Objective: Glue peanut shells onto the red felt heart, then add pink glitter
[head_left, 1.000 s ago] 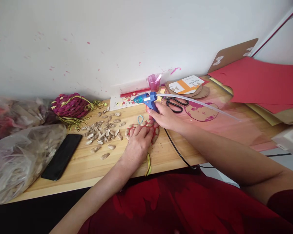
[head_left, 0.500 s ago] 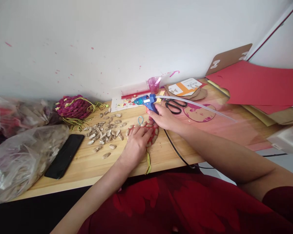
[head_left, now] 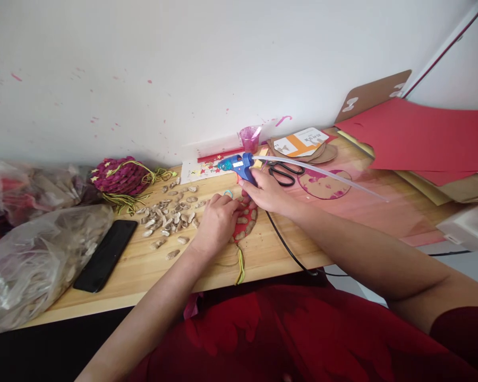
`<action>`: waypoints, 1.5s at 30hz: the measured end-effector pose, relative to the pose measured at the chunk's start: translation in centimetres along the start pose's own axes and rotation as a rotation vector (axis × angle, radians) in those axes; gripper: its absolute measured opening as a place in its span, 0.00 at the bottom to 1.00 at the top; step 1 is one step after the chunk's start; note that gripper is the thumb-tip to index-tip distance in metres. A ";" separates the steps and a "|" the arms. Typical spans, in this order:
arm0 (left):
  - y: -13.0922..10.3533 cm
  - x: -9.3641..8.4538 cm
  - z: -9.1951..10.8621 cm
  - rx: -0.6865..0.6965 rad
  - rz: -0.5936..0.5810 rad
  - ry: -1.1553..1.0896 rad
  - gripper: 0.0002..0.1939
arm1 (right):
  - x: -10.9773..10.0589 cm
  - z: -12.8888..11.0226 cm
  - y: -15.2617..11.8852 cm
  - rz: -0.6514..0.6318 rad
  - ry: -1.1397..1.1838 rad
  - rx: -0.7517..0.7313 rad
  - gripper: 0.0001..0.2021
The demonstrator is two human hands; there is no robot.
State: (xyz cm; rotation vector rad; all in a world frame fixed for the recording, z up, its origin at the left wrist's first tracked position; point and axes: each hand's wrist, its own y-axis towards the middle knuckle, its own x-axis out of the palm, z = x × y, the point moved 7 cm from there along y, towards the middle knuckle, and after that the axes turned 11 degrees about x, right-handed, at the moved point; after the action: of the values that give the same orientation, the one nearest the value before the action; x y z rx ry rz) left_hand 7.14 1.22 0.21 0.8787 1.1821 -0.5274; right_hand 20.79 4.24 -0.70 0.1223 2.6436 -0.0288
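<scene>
My right hand (head_left: 267,191) is wrapped round the handle of a blue hot glue gun (head_left: 245,168). Its nozzle points left, and a long clear glue stick (head_left: 322,171) sticks out of its back. Below it lies a red disc (head_left: 239,229) with peanut shells (head_left: 250,227) around its border and inside. My left hand (head_left: 219,220) covers the disc's left side, fingers curled and tips hidden; I cannot make out what they pinch. A blue loop (head_left: 228,193) shows past the fingers, and yellow-green cords (head_left: 240,268) hang from the disc's near edge.
Loose peanut shells (head_left: 171,215) lie left of my hands, near a black phone (head_left: 105,255) and plastic bag (head_left: 43,265). A purple yarn-like bundle (head_left: 121,175) sits behind. Scissors (head_left: 284,172), a pink cup (head_left: 249,139) and a cardboard disc (head_left: 324,184) stand right. A black cable (head_left: 287,246) crosses the edge.
My left hand has shifted slightly up and left on the disc, its fingers more curled, baring more of the disc's near part. The glue gun and right hand stay nearly still.
</scene>
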 end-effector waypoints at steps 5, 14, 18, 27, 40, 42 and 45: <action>0.2 0.2 0.1 0.022 -0.013 -0.027 0.08 | 0.0 0.1 0.1 0.010 -0.023 0.002 0.07; 0.0 0.5 -0.2 0.017 -0.012 -0.058 0.08 | 0.2 0.5 0.3 0.008 -0.003 0.025 0.09; 0.1 0.6 -0.2 0.016 -0.017 -0.060 0.08 | 0.2 0.5 0.2 0.002 0.002 0.032 0.09; 0.0 0.5 -0.3 0.024 0.000 -0.086 0.08 | 0.0 0.3 0.1 0.013 0.002 0.023 0.08; 0.3 0.1 0.6 0.039 -0.059 0.027 0.08 | 0.1 -0.2 -0.2 -0.012 -0.025 -0.018 0.08; 0.5 0.1 0.7 0.044 -0.070 0.059 0.08 | 0.0 -0.4 -0.3 -0.005 -0.059 -0.022 0.07; 0.9 0.0 1.1 0.065 -0.114 0.139 0.06 | -0.2 -0.9 -0.5 0.015 -0.122 -0.040 0.07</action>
State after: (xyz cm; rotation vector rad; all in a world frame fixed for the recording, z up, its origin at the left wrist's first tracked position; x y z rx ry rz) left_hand 8.38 0.84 0.64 0.9189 1.3543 -0.6077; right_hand 20.48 3.79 0.14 0.1225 2.5201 0.0206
